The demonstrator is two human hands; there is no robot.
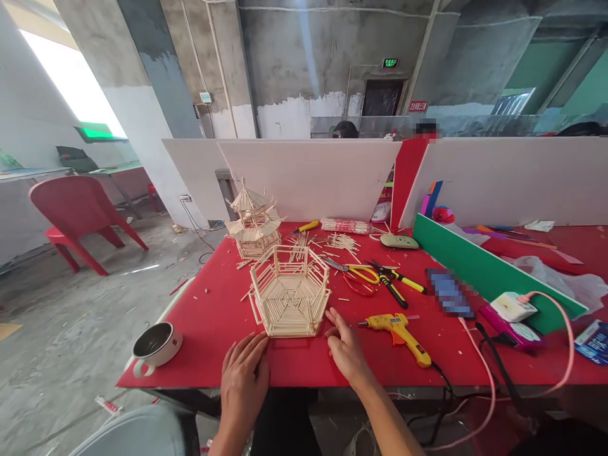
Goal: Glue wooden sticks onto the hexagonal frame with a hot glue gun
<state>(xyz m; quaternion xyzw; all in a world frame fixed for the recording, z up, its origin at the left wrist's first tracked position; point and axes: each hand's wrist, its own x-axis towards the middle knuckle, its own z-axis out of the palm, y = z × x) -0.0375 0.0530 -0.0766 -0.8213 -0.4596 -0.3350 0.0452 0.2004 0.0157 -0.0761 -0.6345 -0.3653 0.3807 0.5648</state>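
Note:
A hexagonal base built of thin wooden sticks (291,297) stands on the red tabletop in front of me, with low railings around its rim. My left hand (247,367) rests at its near left corner, fingers stretched flat on the table. My right hand (342,345) lies by the near right side, fingers extended and holding nothing. Behind the base, to the left, rises a tiered stick pagoda (254,221). A yellow hot glue gun (399,330) lies right of my right hand, its nozzle pointing toward that hand.
Yellow-handled scissors (358,272) and pliers (392,278) lie behind the glue gun. Loose sticks (342,243) are scattered farther back. A mug (158,345) stands at the left edge. A phone (450,292), a pink power strip (510,326) with cables and a green divider (494,269) are on the right.

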